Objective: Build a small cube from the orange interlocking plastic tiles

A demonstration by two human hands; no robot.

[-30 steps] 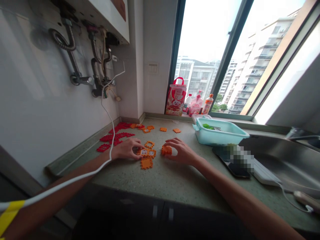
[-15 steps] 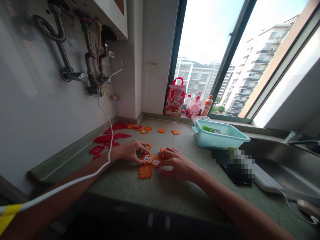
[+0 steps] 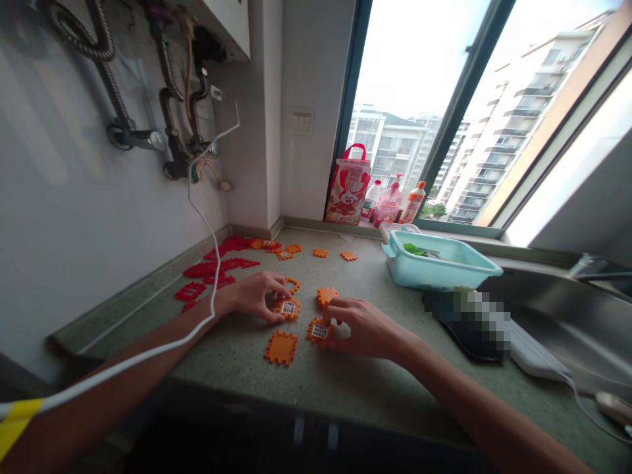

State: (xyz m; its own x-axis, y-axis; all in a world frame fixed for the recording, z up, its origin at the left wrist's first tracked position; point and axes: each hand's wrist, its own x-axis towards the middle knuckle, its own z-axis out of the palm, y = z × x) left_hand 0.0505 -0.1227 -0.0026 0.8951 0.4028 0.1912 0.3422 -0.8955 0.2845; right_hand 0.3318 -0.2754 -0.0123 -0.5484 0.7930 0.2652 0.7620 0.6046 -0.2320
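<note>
My left hand (image 3: 257,296) is closed with thumb and fingers on the left edge of an orange notched window tile (image 3: 289,309), which has a white grid in it. At the right, my right hand (image 3: 363,329) pinches a second orange tile with a white grid (image 3: 320,330). A gap of counter lies between the two tiles. A plain orange notched tile (image 3: 281,347) lies flat in front of them. Just beyond my right fingers is another orange tile (image 3: 326,296), partly covered. Behind my left fingertips sits an orange frame piece with an opening (image 3: 293,285).
Red notched pieces (image 3: 207,268) spread along the wall at left, with several orange pieces (image 3: 320,253) farther back. A white cable (image 3: 148,355) crosses over my left forearm. To the right stand a light-blue basin (image 3: 439,266), a dark phone (image 3: 474,339) and the sink (image 3: 567,322).
The two window tiles, side by side and touching earlier, are now apart. My right hand has shifted slightly toward me with its tile. The view has tilted a little.
</note>
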